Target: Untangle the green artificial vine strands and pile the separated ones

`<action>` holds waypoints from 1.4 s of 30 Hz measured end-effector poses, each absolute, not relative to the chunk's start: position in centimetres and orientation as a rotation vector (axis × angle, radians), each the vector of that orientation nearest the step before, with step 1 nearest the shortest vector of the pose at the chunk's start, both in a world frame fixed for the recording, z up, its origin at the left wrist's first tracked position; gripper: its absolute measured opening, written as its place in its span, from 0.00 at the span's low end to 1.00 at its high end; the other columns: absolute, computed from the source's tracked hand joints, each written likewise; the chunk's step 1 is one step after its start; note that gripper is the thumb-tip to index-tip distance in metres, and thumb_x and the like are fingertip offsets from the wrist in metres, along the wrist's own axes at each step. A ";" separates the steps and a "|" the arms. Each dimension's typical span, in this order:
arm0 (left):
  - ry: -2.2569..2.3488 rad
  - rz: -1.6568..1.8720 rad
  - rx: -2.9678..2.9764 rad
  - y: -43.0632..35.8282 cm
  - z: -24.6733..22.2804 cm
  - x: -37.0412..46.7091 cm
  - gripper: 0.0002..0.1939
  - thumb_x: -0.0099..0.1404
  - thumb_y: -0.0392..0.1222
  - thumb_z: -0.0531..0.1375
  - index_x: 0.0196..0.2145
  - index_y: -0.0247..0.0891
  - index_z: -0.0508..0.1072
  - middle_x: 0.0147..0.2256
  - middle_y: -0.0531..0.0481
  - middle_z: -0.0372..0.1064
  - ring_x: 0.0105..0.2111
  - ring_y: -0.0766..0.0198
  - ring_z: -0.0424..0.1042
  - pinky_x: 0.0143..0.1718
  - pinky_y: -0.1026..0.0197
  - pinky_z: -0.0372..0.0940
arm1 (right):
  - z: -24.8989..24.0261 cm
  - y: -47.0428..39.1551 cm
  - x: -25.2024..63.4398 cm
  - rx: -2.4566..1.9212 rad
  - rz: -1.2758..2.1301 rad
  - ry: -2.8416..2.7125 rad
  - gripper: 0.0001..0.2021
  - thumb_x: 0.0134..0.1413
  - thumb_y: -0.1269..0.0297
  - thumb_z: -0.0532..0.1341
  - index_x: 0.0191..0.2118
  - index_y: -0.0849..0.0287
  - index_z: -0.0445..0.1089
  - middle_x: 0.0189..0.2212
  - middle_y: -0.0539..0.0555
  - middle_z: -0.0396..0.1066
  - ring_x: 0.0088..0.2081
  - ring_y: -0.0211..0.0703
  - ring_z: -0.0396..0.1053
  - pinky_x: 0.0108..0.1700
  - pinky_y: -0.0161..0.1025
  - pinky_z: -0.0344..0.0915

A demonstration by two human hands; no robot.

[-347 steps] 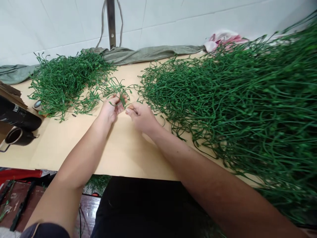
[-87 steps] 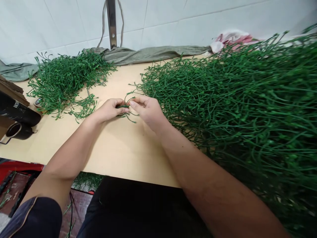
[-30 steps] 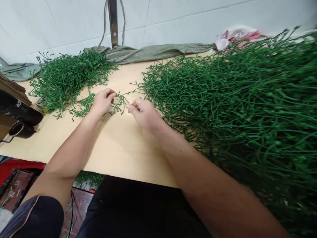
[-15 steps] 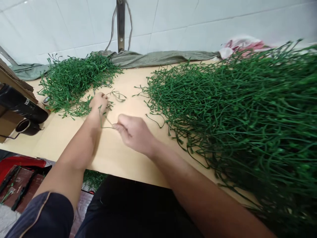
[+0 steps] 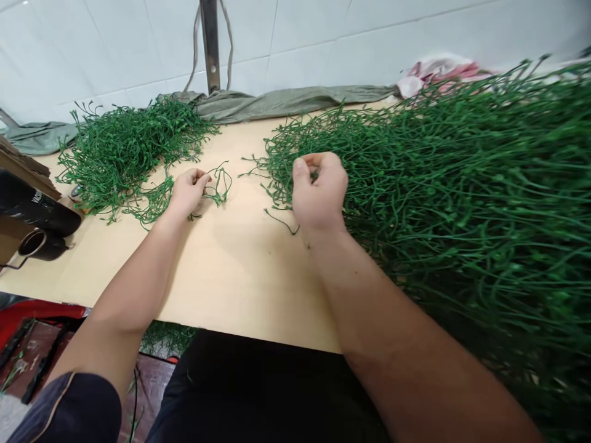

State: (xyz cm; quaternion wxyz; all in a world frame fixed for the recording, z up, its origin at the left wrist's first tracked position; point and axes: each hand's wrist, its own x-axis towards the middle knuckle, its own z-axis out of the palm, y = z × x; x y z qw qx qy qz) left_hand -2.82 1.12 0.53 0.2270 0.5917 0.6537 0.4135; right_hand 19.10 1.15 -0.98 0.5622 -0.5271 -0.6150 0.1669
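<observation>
My left hand (image 5: 188,191) is closed in a pinch on a few thin green stems (image 5: 221,183) that stick out to its right, just above the table. Behind and left of it lies the smaller pile of green stems (image 5: 124,147). My right hand (image 5: 320,187) is at the left end of the large pile of long green stems (image 5: 438,184), thumb and fingertips together. What its fingertips pinch, if anything, is too small to make out. One loose curved stem (image 5: 282,223) rests on the table to the left of my right wrist.
The pale tabletop (image 5: 207,277) has its edge close to my body. On the left stand a black bottle (image 5: 37,203), a dark cup (image 5: 41,244) and a cardboard box. Rolled green cloth (image 5: 286,101) and a pink and white cloth (image 5: 434,74) lie along the tiled wall.
My right hand has moved right and up, from beside my left hand to the large pile. The stem it held is no longer in its fingers' earlier place. The view has shifted slightly.
</observation>
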 end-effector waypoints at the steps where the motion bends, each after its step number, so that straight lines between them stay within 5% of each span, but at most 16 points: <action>1: 1.794 1.189 1.578 0.8 0.9 -2.6 0.05 0.59 0.36 0.52 0.27 0.35 0.64 0.20 0.56 0.58 0.21 0.73 0.56 0.24 0.67 0.52 | -1.4 1.7 19.5 -1.275 0.353 -1.439 0.19 0.58 0.50 0.47 0.45 0.59 0.60 0.38 0.61 0.63 0.39 0.47 0.65 0.39 0.48 0.63; 5: 1.732 1.283 1.492 -0.2 2.1 -1.7 0.05 0.58 0.33 0.54 0.25 0.34 0.64 0.20 0.57 0.58 0.20 0.74 0.56 0.24 0.68 0.53 | -2.2 2.2 20.3 -1.387 0.098 -1.519 0.31 0.55 0.48 0.52 0.58 0.63 0.51 0.52 0.71 0.54 0.52 0.60 0.58 0.50 0.60 0.58; 9: 1.678 1.276 1.510 -0.7 2.8 -0.9 0.05 0.58 0.33 0.53 0.25 0.34 0.64 0.20 0.57 0.58 0.20 0.74 0.55 0.25 0.68 0.54 | -1.3 0.5 19.4 -1.333 0.023 -1.688 0.29 0.54 0.52 0.54 0.58 0.64 0.54 0.56 0.70 0.49 0.59 0.66 0.46 0.55 0.66 0.48; 13: 1.606 1.201 1.601 -1.3 3.2 0.0 0.04 0.58 0.34 0.53 0.26 0.34 0.65 0.21 0.55 0.59 0.21 0.74 0.56 0.25 0.67 0.54 | -0.9 -0.7 17.5 -1.137 0.326 -1.807 0.24 0.51 0.56 0.57 0.53 0.62 0.61 0.50 0.66 0.60 0.53 0.57 0.57 0.54 0.58 0.56; 17: 1.539 1.093 1.667 -2.1 3.7 1.1 0.04 0.58 0.36 0.54 0.27 0.34 0.66 0.20 0.56 0.57 0.20 0.73 0.55 0.25 0.67 0.53 | -1.3 -0.9 16.0 -0.987 0.838 -1.738 0.19 0.50 0.60 0.58 0.47 0.62 0.64 0.40 0.59 0.68 0.40 0.45 0.67 0.41 0.42 0.66; 20: 1.544 1.029 1.697 -2.5 3.9 1.5 0.05 0.59 0.36 0.54 0.27 0.33 0.67 0.19 0.57 0.56 0.20 0.74 0.53 0.24 0.67 0.52 | -0.9 -1.2 15.7 -0.976 1.038 -1.740 0.08 0.53 0.64 0.54 0.33 0.62 0.67 0.24 0.51 0.66 0.27 0.36 0.63 0.31 0.35 0.60; 23: 1.591 1.027 1.715 -2.3 3.6 1.3 0.06 0.59 0.36 0.53 0.28 0.33 0.68 0.19 0.57 0.55 0.20 0.73 0.52 0.24 0.67 0.51 | 0.1 -2.0 15.8 -1.011 1.050 -1.718 0.10 0.56 0.64 0.51 0.26 0.60 0.64 0.17 0.45 0.56 0.20 0.32 0.53 0.26 0.34 0.52; 35: 1.895 0.946 1.674 0.4 0.6 -1.0 0.08 0.57 0.38 0.55 0.22 0.35 0.68 0.18 0.56 0.57 0.21 0.72 0.54 0.25 0.66 0.51 | 1.9 -4.5 15.3 -1.021 0.848 -2.022 0.12 0.54 0.68 0.50 0.21 0.56 0.54 0.18 0.48 0.54 0.24 0.37 0.52 0.30 0.36 0.50; 38: 2.205 0.985 1.550 0.7 0.6 -2.0 0.10 0.58 0.38 0.54 0.21 0.36 0.67 0.17 0.55 0.57 0.20 0.71 0.54 0.24 0.65 0.49 | 2.8 -5.9 15.2 -0.736 0.761 -2.094 0.11 0.54 0.66 0.49 0.21 0.56 0.54 0.20 0.50 0.57 0.26 0.38 0.56 0.33 0.36 0.53; 42: 2.046 1.125 1.465 0.7 0.4 -2.9 0.11 0.60 0.41 0.53 0.23 0.36 0.68 0.18 0.55 0.58 0.19 0.72 0.54 0.24 0.66 0.50 | 2.5 -5.0 15.9 -0.789 0.651 -1.940 0.12 0.55 0.64 0.49 0.22 0.57 0.57 0.20 0.50 0.59 0.26 0.37 0.57 0.32 0.37 0.55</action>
